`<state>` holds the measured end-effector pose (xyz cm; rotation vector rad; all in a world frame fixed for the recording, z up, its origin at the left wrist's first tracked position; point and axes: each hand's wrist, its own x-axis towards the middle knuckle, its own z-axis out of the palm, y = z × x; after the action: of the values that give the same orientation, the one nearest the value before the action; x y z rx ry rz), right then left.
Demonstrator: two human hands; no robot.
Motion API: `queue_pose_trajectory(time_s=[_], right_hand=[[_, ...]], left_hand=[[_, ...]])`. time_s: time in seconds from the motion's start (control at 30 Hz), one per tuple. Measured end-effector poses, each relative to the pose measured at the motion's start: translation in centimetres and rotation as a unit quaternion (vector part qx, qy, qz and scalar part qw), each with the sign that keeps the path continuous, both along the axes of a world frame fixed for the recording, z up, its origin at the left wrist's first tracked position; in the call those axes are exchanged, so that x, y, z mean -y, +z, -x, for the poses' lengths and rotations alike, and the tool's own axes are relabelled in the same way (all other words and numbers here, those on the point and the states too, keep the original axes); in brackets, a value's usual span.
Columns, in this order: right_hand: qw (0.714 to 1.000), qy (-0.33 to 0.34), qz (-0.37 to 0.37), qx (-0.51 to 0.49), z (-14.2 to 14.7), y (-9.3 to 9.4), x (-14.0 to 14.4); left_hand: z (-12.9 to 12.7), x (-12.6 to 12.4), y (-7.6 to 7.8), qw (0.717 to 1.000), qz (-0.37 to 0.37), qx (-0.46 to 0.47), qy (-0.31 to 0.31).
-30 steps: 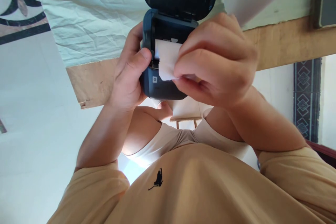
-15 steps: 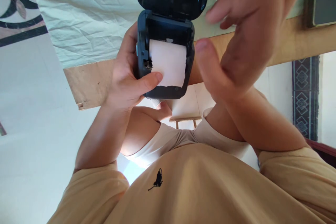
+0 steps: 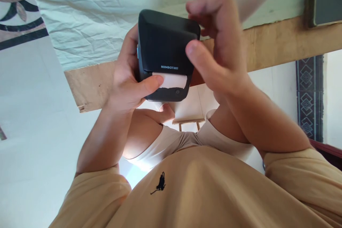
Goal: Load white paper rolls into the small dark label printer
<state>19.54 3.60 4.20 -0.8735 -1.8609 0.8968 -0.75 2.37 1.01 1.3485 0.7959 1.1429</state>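
Left hand (image 3: 128,82) curled with fingers wrapped round behind, thumb laid flat across the front, forearm angled up from a bent elbow. Right hand (image 3: 216,42) raised just beside it, fingers loosely curled, thumb stretched out leftward, nothing gripped. Right forearm slanting up from the lower right. Both sleeves short.

A creased pale-green cloth (image 3: 88,14) covers a bare plywood tabletop (image 3: 280,42) across the upper frame, above a bright white floor (image 3: 29,131) and, at right, a dark diamond-patterned tile strip (image 3: 308,96).
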Motion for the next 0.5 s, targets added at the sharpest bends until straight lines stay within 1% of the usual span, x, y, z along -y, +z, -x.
queue_pose_trajectory(time_s=[0.1,0.17,0.23,0.37,0.43,0.5], right_hand=[[0.999,0.032,-0.016,0.003,0.4,-0.7,-0.2],[0.999,0.037,-0.018,0.025,0.5,-0.9,-0.2],[0.998,0.036,-0.017,0.046,0.5,-0.8,-0.1],[0.998,0.030,-0.009,0.058,0.8,-0.6,-0.1],[0.998,0.030,-0.011,0.062,1.0,-0.8,-0.3],[0.997,0.037,-0.033,0.053,1.2,-1.3,-0.6]], left_hand=[[0.0,0.0,-0.6,0.999,-0.007,0.040,-0.005],[-0.1,0.1,-0.8,0.998,-0.008,0.057,0.003],[-0.3,0.3,-0.6,0.998,0.002,0.053,0.018],[-0.9,0.8,0.4,0.997,0.028,0.061,0.032],[-1.1,0.9,0.6,0.996,0.041,0.071,0.045],[-1.1,0.9,0.7,0.994,0.045,0.077,0.056]])
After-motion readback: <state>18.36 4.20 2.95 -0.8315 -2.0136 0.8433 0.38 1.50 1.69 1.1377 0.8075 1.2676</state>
